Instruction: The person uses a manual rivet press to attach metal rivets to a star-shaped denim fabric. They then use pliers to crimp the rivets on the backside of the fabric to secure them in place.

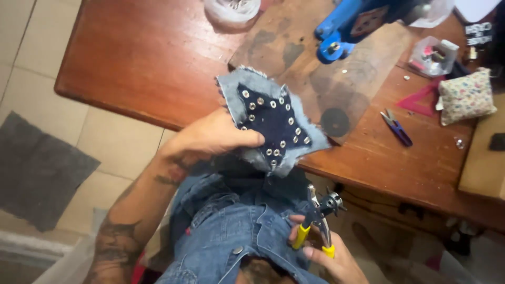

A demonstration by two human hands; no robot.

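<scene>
My left hand (213, 138) holds up a star-shaped denim patch (271, 123), dark blue in the middle with a frayed pale edge and several silver studs along its outline. It hangs over the near edge of the wooden table (142, 58). Lower down, by my lap, my right hand (329, 255) grips a revolving punch plier (318, 218) with yellow-tipped handles, its punch wheel pointing up. A blue denim garment (231, 231) lies across my lap between both hands.
On the table stand a blue hand press (350, 23), a brown work board (326, 68), a round white container (231, 9), small purple snips (397, 127), a floral pincushion (465, 95), a pink triangle ruler (418, 101) and a clear box of small parts (434, 55). A grey mat (37, 171) lies on the tiled floor.
</scene>
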